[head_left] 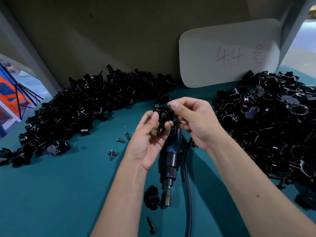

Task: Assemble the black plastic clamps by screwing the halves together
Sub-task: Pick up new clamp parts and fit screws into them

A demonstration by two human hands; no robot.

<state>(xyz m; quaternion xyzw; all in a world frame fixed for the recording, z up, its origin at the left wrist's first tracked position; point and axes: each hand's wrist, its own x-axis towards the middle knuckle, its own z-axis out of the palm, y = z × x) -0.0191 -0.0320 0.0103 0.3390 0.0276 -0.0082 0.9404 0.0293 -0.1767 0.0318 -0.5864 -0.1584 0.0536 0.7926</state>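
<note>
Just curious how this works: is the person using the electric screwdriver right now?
No. The electric screwdriver lies on the table while both hands hold a black clamp.

Two bare forearms, no sleeves in view; left hand (pixel 148 134) and right hand (pixel 193 120) ungloved, no rings, no watch; short plain nails; small dark mole on right forearm (pixel 257 195).

open: teal table (pixel 68 194) front-left | blocked: clamp piles left (pixel 82 106), right (pixel 273 127); screwdriver (pixel 171 159) centre
</note>
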